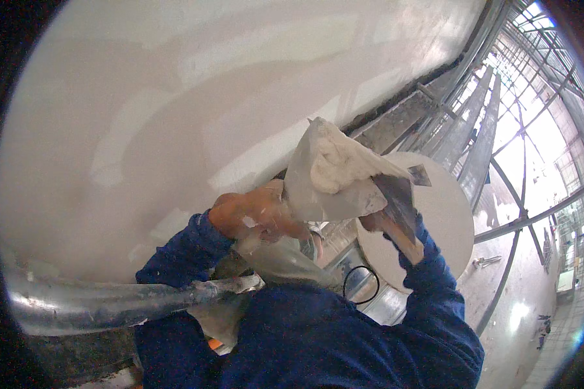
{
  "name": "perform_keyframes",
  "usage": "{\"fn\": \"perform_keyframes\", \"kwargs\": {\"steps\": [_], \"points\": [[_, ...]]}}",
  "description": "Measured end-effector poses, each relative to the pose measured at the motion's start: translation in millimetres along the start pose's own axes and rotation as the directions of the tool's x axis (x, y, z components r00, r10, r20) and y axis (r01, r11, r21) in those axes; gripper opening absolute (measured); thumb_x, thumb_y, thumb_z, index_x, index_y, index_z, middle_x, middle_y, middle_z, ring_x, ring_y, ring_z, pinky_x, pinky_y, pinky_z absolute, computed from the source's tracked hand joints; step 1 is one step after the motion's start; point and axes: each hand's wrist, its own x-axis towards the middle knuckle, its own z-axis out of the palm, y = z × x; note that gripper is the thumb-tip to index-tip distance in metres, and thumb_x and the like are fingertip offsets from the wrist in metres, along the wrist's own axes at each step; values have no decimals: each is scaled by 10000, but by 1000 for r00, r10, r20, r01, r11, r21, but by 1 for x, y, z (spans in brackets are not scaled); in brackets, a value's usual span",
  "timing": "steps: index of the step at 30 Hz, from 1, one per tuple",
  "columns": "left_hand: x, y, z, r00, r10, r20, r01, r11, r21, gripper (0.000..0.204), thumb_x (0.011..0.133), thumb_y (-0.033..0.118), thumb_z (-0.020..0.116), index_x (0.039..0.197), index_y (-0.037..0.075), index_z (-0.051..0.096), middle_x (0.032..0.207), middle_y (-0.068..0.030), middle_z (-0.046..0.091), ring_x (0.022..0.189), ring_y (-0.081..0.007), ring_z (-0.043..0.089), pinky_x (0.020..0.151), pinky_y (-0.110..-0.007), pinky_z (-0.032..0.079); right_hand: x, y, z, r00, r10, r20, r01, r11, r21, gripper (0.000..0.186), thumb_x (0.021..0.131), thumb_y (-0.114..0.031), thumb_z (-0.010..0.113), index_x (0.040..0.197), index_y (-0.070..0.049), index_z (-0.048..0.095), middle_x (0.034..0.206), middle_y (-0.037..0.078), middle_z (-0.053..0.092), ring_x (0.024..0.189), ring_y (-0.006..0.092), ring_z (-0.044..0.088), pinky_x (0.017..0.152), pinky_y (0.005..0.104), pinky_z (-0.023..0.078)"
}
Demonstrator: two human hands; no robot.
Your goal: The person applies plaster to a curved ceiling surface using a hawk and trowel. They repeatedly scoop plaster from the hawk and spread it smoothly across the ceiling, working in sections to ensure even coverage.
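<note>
Okay, so the left hand (256, 211), coming out of a blue sleeve (185, 253), is at the lower left side of a pale grey, flat, angular board (305, 194). It's curled against that edge and gripping it, though the fingertips are partly hidden, so I can't tell exactly how they wrap underneath. There's a thick lump of off-white, wet-looking paste (340, 162) heaped on the board, which sits tilted right in front of the person's chest, just off the wall.

The right hand (375, 222) has its fingers closed around a trowel with a light wooden handle and a dark grey metal blade (398, 198). The blade is up against the right side of the board, near the paste; can't say for sure if it's actually pressing into it.

Behind and below the trowel there's a big, round, whitish surface (438, 227), can't tell if that's a lid or a full container. A black thin loop (361, 285) shows just beside it. To the left is a big pale wall (162, 123) with smeary lighter patches, and a shiny grey metal pipe (110, 308) runs along the lower left, passing close below the left forearm.
</note>
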Motion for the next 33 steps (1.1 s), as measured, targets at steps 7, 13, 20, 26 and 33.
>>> {"fn": "perform_keyframes", "kwargs": {"steps": [7,13,20,26,33], "points": [[5,-1,-5,999,16,38,-20,994,109,568,542,195,724,1022,3,489,782,-49,573,536,-91,500,453,-220,416,20,8,-47,933,56,355,251,605,-755,495,619,-198,601,1064,-59,436,851,159,535,692,308,541,592,377,440],[8,-3,-5,847,396,-355,-299,906,298,407,598,171,684,942,9,541,692,-89,577,528,-170,530,494,-282,424,-15,75,-63,999,-39,1,34,841,-541,204,634,-146,599,800,-62,515,798,99,541,666,278,532,549,337,434],[27,-54,-36,302,920,-249,125,221,967,337,613,108,637,920,37,520,644,-114,546,529,-233,536,486,-304,428,-46,97,57,525,719,-456,117,469,875,452,636,-320,478,964,-9,462,822,105,521,751,213,532,671,343,459],[26,-66,-39,316,756,-574,7,603,798,264,674,180,609,867,56,478,647,-106,540,540,-213,544,499,-303,423,-12,26,125,660,752,6,-38,25,999,490,599,-318,466,978,-7,465,820,119,528,691,232,537,639,358,472],[35,-93,-49,413,736,-535,164,518,839,215,695,132,596,845,48,467,599,-83,520,516,-218,546,448,-310,424,7,28,134,852,498,161,-27,-266,964,494,582,-173,483,1040,5,435,943,152,529,814,266,554,719,398,470]]}}
